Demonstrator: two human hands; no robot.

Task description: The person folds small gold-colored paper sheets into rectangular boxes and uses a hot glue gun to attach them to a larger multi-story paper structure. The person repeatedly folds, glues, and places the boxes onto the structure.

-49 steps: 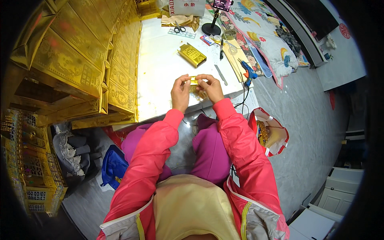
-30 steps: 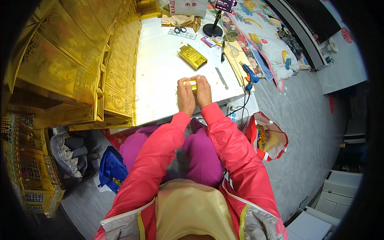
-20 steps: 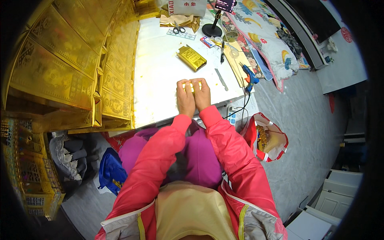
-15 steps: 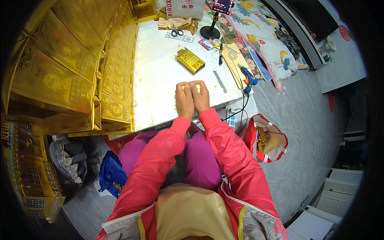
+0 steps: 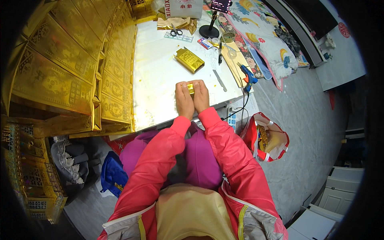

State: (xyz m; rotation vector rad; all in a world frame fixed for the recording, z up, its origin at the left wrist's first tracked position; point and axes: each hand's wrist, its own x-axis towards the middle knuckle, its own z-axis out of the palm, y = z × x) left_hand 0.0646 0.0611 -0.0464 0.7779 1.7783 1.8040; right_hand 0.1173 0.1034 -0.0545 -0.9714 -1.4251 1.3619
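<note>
Near the table's front edge, my left hand and my right hand are side by side, closed round a small gold foil-like piece. Only a bit of it shows between the thumbs; my fingers hide the rest. Beyond them a gold patterned box lies on the white tabletop, with a flap up at its far left end. A grey craft knife rests to the right of my hands. At the table's right side is a blue glue gun, its cable hanging down.
Tall gold patterned panels line the left side. Black scissors, a black pen and a phone stand are at the back. A red-and-white bag stands on the floor at right, near a power strip.
My thumbs have drawn slightly apart, so more of the gold piece shows between them. The box and tools on the table stay where they were.
</note>
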